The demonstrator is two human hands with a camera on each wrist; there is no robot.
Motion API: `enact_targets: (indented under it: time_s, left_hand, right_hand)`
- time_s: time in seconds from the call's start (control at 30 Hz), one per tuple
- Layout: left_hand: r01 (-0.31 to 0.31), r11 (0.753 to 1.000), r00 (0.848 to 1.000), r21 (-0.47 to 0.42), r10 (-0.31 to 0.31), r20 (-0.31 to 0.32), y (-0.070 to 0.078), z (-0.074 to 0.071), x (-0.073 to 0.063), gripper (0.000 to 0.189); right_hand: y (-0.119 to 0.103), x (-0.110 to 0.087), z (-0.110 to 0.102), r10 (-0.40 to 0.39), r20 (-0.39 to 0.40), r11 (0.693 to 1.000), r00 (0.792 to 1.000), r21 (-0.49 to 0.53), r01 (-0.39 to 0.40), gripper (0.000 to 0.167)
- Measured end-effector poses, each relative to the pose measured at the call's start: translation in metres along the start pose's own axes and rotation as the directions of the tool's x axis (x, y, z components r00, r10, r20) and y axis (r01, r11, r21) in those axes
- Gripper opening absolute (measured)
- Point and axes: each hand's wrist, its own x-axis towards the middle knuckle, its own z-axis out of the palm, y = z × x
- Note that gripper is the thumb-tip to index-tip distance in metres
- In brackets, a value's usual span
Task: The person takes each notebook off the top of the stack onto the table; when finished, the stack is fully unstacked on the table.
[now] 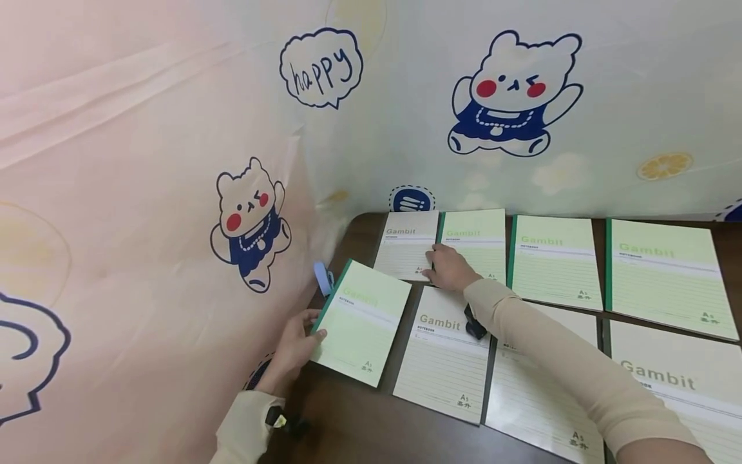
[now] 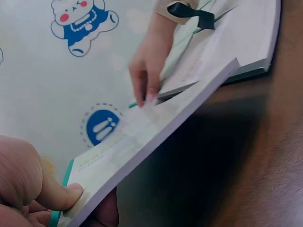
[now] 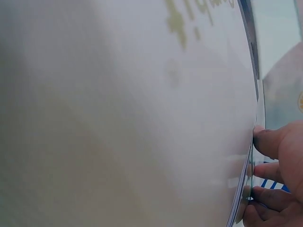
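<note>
My left hand [image 1: 294, 347] grips the left edge of a pale green notebook [image 1: 365, 316] with a green spine, thumb on the cover. In the left wrist view this notebook [image 2: 120, 161] is tilted, its right side raised over the table. My right hand [image 1: 452, 267] reaches to the back row, fingers touching the right edge of a grey-white notebook [image 1: 402, 258] beside another green one [image 1: 475, 251]. In the right wrist view a pale cover [image 3: 142, 118] fills most of the picture, with the right fingers [image 3: 270, 172] at the far edge.
Several more notebooks lie in two rows, green ones [image 1: 556, 258] at the back and grey-white ones [image 1: 446, 361] in front. A blue object [image 1: 322, 277] stands beside the dark table [image 1: 353, 412] edge. Printed cloth [image 1: 406, 129] hangs close behind and at the left.
</note>
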Motion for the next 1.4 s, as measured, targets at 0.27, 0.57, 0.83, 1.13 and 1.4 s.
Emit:
enact_targets:
  time_s: [0.27, 0.57, 0.83, 1.13, 1.4]
  left_hand:
    - [0.045, 0.996, 0.997, 0.073, -0.049, 0.061, -0.010, 0.013, 0.001, 0.041]
    - [-0.120, 0.894, 0.992, 0.432, 0.091, 0.088, -0.013, 0.019, -0.006, 0.043]
    - [-0.133, 0.875, 0.990, 0.466, 0.099, 0.097, -0.011, 0.026, -0.005, 0.046]
    - [-0.211, 0.839, 0.977, 0.502, 0.161, 0.141, -0.009, 0.035, 0.011, 0.047]
    - [-0.407, 0.790, 0.899, 0.458, 0.434, 0.049, 0.018, 0.039, 0.008, 0.056]
  right_hand:
    - [-0.004, -0.002, 0.007, 0.005, 0.010, 1.000, 1.000, 0.011, -0.005, 0.048]
    - [-0.006, -0.002, 0.007, 0.028, 0.006, 0.999, 1.000, 0.024, -0.029, 0.049]
    - [0.000, -0.003, 0.011, 0.052, 0.015, 0.998, 0.999, 0.028, -0.052, 0.050]
    - [0.016, -0.008, 0.010, 0.091, -0.009, 0.995, 0.996, 0.048, -0.090, 0.050]
    - [0.003, -0.026, -0.019, -0.038, -0.103, 0.993, 0.994, 0.107, 0.049, 0.058]
